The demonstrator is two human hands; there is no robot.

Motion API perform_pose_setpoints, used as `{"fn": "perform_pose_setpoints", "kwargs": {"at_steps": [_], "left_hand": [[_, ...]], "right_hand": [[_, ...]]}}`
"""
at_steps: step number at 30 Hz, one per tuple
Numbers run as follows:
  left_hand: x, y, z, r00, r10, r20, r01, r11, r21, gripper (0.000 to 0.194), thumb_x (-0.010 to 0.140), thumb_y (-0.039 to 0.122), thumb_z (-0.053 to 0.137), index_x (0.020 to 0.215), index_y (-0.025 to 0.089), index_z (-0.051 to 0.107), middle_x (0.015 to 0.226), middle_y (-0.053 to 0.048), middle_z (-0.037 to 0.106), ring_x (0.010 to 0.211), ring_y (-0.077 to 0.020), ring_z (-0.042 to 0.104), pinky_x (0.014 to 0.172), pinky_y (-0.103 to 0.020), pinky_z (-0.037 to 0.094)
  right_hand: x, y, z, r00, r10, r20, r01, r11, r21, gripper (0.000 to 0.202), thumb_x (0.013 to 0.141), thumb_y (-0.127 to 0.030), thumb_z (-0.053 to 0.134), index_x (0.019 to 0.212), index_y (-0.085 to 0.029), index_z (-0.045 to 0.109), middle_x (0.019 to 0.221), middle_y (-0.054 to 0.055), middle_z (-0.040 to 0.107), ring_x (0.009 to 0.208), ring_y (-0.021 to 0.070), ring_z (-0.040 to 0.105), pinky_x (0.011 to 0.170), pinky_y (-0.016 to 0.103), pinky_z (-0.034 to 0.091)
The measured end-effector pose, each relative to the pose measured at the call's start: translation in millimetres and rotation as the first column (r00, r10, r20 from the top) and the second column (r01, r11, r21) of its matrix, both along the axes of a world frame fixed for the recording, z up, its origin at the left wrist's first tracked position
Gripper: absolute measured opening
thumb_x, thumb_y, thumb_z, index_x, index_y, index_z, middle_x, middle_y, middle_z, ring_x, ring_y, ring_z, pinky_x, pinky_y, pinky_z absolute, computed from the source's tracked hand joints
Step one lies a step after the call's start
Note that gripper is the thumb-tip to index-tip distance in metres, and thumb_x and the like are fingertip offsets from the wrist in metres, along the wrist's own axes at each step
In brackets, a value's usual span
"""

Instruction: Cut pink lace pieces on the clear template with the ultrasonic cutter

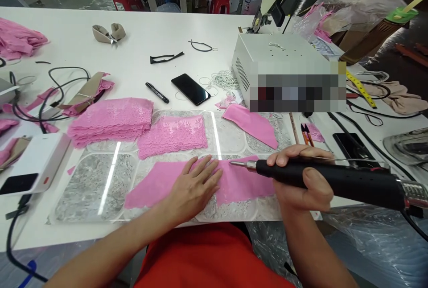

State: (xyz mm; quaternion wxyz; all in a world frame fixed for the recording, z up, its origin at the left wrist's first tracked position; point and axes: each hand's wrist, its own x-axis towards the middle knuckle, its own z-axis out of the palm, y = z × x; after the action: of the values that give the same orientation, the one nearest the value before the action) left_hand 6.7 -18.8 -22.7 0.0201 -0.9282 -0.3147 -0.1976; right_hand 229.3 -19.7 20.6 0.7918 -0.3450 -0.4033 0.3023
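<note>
While the left hand [195,185] spreads open, pressing the cloth [152,185] onto the near half of the mat [90,185], the right hand [297,196] grasps the tool [361,190] above it; flat cloth and a steady tip [238,163], clear of fingers, should serve best.

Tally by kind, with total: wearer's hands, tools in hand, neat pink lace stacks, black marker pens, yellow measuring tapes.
Hands: 2 (left hand, right hand)
Black tool in hand: 1
Lace stacks: 2 (larger stack, smaller stack)
Marker pen: 1
Measuring tape: 1
Total: 7
</note>
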Motion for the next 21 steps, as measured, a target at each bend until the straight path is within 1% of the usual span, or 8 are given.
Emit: {"fn": "perform_pose_setpoints", "kwargs": {"at_steps": [7,14,19,21], "left_hand": [[0.4,-1.9,-0.9,1.000,0.013,0.012,-0.013,1.000,0.001,0.027,0.101,0.026,0.047,0.120,0.015,0.064,0.131,-0.010,0.065,0.126,-0.0295,0.055,0.106,-0.048,0.041],[0.7,-1.8,-2.0,1.000,0.013,0.018,-0.013,1.000,-0.005,0.027,0.101,0.025,0.049,0.120,0.015,0.064,0.131,-0.010,0.064,0.127,-0.0294,0.055,0.108,-0.049,0.040],[-0.5,0.0,-1.7,1.000,0.000,0.021,0.000,1.000,0.003,0.027,0.100,0.024,0.049,0.120,0.015,0.065,0.131,-0.010,0.065,0.127,-0.0294,0.055,0.110,-0.049,0.038],[-1.2,1.3,-1.5,1.000,-0.007,0.018,0.007,1.000,-0.001,0.027,0.099,0.023,0.050,0.120,0.016,0.064,0.131,-0.011,0.064,0.127,-0.0293,0.055,0.110,-0.049,0.038]], "right_hand": [[-3.7,4.1,-3.0,0.999,0.032,0.024,-0.032,0.999,-0.003,0.015,0.068,-0.022,0.060,0.083,-0.021,0.063,0.074,0.000,0.063,0.054,0.0128,0.057,0.050,0.032,0.053],[-2.5,5.6,-3.4,0.998,0.029,0.056,-0.028,1.000,-0.014,0.012,0.069,-0.024,0.061,0.081,-0.021,0.061,0.072,-0.001,0.061,0.053,0.0126,0.056,0.049,0.032,0.053],[-7.3,8.7,-2.7,0.998,-0.007,0.061,0.009,1.000,-0.019,0.010,0.070,-0.026,0.062,0.079,-0.022,0.058,0.071,-0.002,0.060,0.052,0.0118,0.055,0.048,0.031,0.052],[-4.9,10.5,-0.3,0.998,-0.031,0.046,0.032,0.999,-0.031,0.011,0.069,-0.025,0.059,0.079,-0.023,0.057,0.071,-0.002,0.059,0.051,0.0115,0.054,0.047,0.030,0.051]]}}
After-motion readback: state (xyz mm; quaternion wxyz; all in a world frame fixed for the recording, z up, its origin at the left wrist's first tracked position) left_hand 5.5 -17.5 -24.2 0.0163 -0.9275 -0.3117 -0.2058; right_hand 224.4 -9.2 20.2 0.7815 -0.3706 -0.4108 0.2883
